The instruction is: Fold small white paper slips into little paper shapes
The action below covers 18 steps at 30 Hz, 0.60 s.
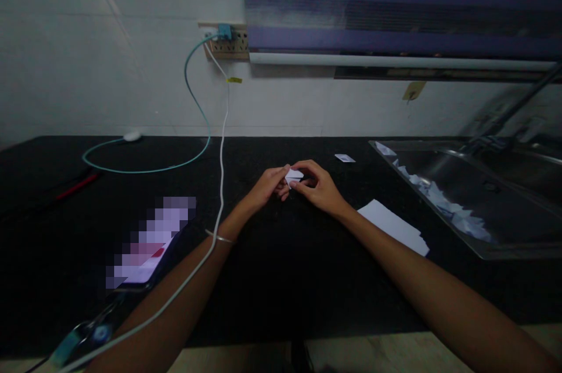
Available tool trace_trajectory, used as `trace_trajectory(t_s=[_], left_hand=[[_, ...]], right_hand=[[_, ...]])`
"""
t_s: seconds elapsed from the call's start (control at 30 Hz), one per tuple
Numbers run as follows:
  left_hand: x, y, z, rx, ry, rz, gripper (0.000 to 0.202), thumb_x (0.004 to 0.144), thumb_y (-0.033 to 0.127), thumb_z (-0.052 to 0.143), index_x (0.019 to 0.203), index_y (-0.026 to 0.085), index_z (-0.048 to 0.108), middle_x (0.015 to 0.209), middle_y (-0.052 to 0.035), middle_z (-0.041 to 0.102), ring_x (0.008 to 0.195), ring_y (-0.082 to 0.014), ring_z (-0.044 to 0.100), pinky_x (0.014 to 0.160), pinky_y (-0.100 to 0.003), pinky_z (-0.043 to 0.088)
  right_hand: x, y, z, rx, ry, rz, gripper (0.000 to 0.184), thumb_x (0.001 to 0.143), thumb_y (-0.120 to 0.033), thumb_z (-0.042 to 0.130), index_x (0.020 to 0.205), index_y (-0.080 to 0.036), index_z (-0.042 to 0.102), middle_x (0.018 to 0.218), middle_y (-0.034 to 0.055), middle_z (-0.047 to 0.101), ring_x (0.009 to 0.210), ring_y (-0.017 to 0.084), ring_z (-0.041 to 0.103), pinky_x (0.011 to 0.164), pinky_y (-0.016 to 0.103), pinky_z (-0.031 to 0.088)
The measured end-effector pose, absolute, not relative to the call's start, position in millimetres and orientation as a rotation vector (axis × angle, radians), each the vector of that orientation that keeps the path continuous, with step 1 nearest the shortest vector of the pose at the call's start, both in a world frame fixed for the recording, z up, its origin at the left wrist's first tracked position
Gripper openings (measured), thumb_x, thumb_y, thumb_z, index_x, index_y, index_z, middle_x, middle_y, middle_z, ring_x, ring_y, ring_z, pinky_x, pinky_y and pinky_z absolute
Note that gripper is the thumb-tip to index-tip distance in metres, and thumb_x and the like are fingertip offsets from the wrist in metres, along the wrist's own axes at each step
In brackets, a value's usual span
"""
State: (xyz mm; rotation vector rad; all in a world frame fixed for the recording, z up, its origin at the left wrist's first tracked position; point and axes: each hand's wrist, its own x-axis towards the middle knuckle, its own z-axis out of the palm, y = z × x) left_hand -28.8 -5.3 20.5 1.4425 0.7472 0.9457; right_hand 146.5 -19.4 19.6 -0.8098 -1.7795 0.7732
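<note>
Between my two hands, just above the black counter, is a small folded piece of white paper [293, 175]. My left hand [270, 181] grips its left side, with the thumb on top and the fingers curled beneath. At its right side, my right hand [319, 185] pinches the paper between thumb and forefinger. A stack of white paper sheets [390, 225] lies on the counter, partly behind my right forearm. Farther back and to the right lies another small folded paper [345, 158]. Many folded white paper pieces [443, 200] are lined up along the sink's left rim.
A metal sink [483, 253] is set into the counter [272, 267] at the right. A phone [151, 250] with a blurred screen lies at the left. A white cable [222, 168] crosses over my left forearm; a teal cable [144, 171] loops from the wall socket [235, 45].
</note>
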Motion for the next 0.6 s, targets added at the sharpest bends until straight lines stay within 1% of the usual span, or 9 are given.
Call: trace_trajectory(t_s=[0.07, 0.2, 0.3, 0.43, 0.5, 0.57, 0.6], left_hand=[[-28.2, -2.6, 17.5, 1.419, 0.73, 0.954, 0.047, 0.091, 0.061, 0.046, 0.078, 0.016, 0.052, 0.048, 0.0053, 0.049, 0.04, -0.0077, 0.048, 0.042, -0.019, 0.034], [-28.4, 0.3, 14.7, 1.511, 0.73, 0.996, 0.042, 0.087, 0.057, 0.056, 0.076, 0.018, 0.047, 0.051, 0.0065, 0.05, 0.041, -0.0069, 0.049, 0.042, -0.018, 0.034], [-29.6, 0.0, 16.1, 1.51, 0.739, 1.006, 0.043, 0.084, 0.057, 0.058, 0.074, 0.018, 0.045, 0.051, 0.007, 0.05, 0.04, -0.0065, 0.048, 0.041, -0.018, 0.033], [-32.3, 1.2, 15.6, 1.45, 0.694, 1.021, 0.04, 0.083, 0.054, 0.06, 0.075, 0.018, 0.045, 0.052, 0.0061, 0.051, 0.041, -0.0069, 0.049, 0.042, -0.018, 0.033], [-33.5, 3.0, 13.7, 1.437, 0.684, 1.031, 0.04, 0.082, 0.055, 0.061, 0.075, 0.018, 0.046, 0.051, 0.0058, 0.051, 0.041, -0.0071, 0.049, 0.042, -0.019, 0.032], [-34.0, 5.0, 11.9, 1.439, 0.69, 1.031, 0.041, 0.081, 0.056, 0.06, 0.074, 0.018, 0.046, 0.051, 0.0057, 0.051, 0.04, -0.0071, 0.048, 0.042, -0.019, 0.033], [-34.0, 5.8, 11.2, 1.444, 0.695, 1.025, 0.041, 0.081, 0.056, 0.061, 0.074, 0.018, 0.046, 0.05, 0.0057, 0.051, 0.04, -0.0072, 0.048, 0.042, -0.019, 0.033]], right_hand=[[146.5, -17.5, 18.0, -0.826, -1.739, 0.776, 0.03, 0.08, -0.031, 0.071, 0.109, -0.024, 0.063, 0.113, 0.0068, 0.059, 0.104, 0.022, 0.06, 0.071, 0.029, 0.056], [147.0, -15.9, 16.4, -0.851, -1.686, 0.77, 0.036, 0.08, -0.032, 0.071, 0.113, -0.026, 0.06, 0.117, 0.0069, 0.059, 0.101, 0.021, 0.06, 0.072, 0.03, 0.057], [147.4, -17.5, 18.1, -0.851, -1.682, 0.733, 0.037, 0.082, -0.033, 0.069, 0.117, -0.027, 0.059, 0.121, 0.0068, 0.058, 0.1, 0.021, 0.06, 0.074, 0.032, 0.058], [147.0, -21.7, 23.1, -0.819, -1.758, 0.655, 0.028, 0.084, -0.034, 0.068, 0.111, -0.027, 0.064, 0.12, 0.0078, 0.057, 0.108, 0.023, 0.058, 0.075, 0.035, 0.058], [146.5, -24.0, 25.6, -0.802, -1.795, 0.622, 0.031, 0.082, -0.036, 0.071, 0.111, -0.028, 0.065, 0.124, 0.0083, 0.055, 0.112, 0.025, 0.057, 0.077, 0.038, 0.059], [146.3, -25.6, 27.3, -0.804, -1.819, 0.588, 0.036, 0.078, -0.037, 0.075, 0.113, -0.029, 0.066, 0.128, 0.0085, 0.053, 0.115, 0.026, 0.055, 0.081, 0.041, 0.058], [146.4, -25.9, 27.7, -0.808, -1.826, 0.569, 0.036, 0.078, -0.037, 0.075, 0.112, -0.029, 0.066, 0.129, 0.0086, 0.052, 0.116, 0.026, 0.055, 0.084, 0.043, 0.057]])
